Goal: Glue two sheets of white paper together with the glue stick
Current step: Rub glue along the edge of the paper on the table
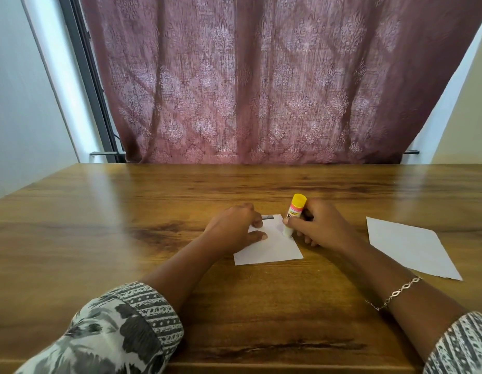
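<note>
A small white sheet (272, 249) lies on the wooden table (126, 225) in the middle. My left hand (234, 228) presses flat on its left part, fingers spread on the paper. My right hand (318, 225) grips a glue stick (295, 211) with a yellow end on top, held nearly upright, its lower tip touching the sheet near the right edge. A second, larger white sheet (410, 247) lies flat on the table to the right, apart from both hands.
A patterned maroon curtain (261, 90) hangs behind the table's far edge. A small dark printed patch (348, 217) shows at the small sheet's top edge. Bare wood lies to the left and in front.
</note>
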`<act>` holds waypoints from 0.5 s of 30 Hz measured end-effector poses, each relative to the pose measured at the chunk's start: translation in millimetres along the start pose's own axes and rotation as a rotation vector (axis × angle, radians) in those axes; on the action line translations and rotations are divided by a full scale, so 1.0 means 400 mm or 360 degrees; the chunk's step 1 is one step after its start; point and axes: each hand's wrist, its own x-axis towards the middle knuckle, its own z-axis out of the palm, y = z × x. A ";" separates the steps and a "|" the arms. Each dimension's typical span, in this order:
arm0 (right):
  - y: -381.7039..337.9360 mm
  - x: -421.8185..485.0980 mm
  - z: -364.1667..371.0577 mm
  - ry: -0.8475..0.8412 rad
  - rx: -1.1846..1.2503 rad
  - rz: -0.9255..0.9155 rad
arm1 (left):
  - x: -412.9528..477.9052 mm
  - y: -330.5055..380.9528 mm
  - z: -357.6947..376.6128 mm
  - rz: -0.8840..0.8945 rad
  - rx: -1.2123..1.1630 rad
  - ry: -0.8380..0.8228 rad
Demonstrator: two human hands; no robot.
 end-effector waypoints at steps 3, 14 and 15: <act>-0.005 -0.008 -0.003 -0.0021 0.0002 -0.0013 | 0.000 -0.001 0.001 -0.0003 0.0000 0.0002; -0.006 -0.019 -0.005 -0.0053 0.0056 -0.0076 | -0.003 0.001 -0.001 -0.0003 -0.0011 -0.0004; -0.006 -0.021 -0.004 -0.0063 0.0066 -0.0084 | -0.004 0.000 -0.001 -0.0003 -0.0010 -0.0004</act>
